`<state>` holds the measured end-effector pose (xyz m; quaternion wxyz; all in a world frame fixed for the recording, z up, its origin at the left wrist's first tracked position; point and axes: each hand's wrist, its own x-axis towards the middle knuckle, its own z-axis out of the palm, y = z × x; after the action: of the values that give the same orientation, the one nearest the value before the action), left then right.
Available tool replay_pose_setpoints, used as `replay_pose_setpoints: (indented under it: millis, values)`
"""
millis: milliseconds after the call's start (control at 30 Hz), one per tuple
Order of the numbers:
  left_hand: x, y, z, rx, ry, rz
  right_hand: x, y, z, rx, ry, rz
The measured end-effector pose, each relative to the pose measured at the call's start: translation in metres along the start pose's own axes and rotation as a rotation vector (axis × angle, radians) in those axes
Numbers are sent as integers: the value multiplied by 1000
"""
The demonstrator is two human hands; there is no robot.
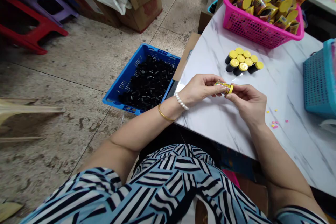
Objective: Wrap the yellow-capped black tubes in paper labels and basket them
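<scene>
Both my hands meet over the near left part of a white marble-patterned table (288, 77). My left hand (201, 88) and my right hand (248, 101) pinch the two ends of one small yellow-capped tube with a printed label (224, 86), held on its side just above the tabletop. Beyond my hands lies a cluster of several black tubes with yellow caps (243, 61). At the table's far edge stands a pink basket (252, 29) filled with labelled yellow-capped tubes.
A blue crate of small black parts (143, 80) sits on the floor left of the table. A teal basket (319, 77) stands at the right edge. Tiny pink and yellow bits (274, 124) dot the table. Cardboard boxes and plastic stools stand at the back left.
</scene>
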<state>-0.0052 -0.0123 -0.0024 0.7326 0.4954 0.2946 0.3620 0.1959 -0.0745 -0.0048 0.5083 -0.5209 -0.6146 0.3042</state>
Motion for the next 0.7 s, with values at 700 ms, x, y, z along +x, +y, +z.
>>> replay_pose_setpoints:
  millis: [700]
  values:
    - [1,-7,1,130,-29,240,2,-13,2,247,-85,457]
